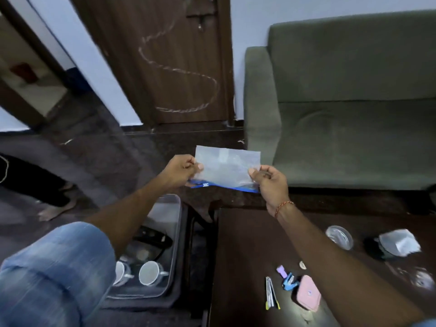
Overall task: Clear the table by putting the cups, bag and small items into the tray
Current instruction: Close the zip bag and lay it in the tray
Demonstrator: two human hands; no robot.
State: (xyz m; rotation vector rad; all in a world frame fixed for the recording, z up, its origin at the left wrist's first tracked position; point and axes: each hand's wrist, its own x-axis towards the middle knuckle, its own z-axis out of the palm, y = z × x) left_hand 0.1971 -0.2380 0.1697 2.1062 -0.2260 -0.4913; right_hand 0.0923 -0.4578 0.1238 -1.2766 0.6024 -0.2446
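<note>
I hold a clear zip bag (226,167) with a blue zipper strip up in front of me, above the floor beyond the table's far edge. My left hand (180,172) pinches its left side and my right hand (271,182) pinches its right side. The clear plastic tray (173,208) stands low at my left, beside the dark table (247,244); two white cups (151,272) and dark sunglasses (153,239) lie in it. On the table lie pens (271,292), a blue stapler (289,280), a small purple item (282,271), a pink case (308,296) and a clear cup (339,237).
A crumpled clear wrapper (400,243) rests on a dark object at the table's right. A green sofa (342,102) stands behind the table. A brown door (165,57) is ahead. Another person's bare foot (56,210) is on the floor at left. My knee in jeans (54,272) is by the tray.
</note>
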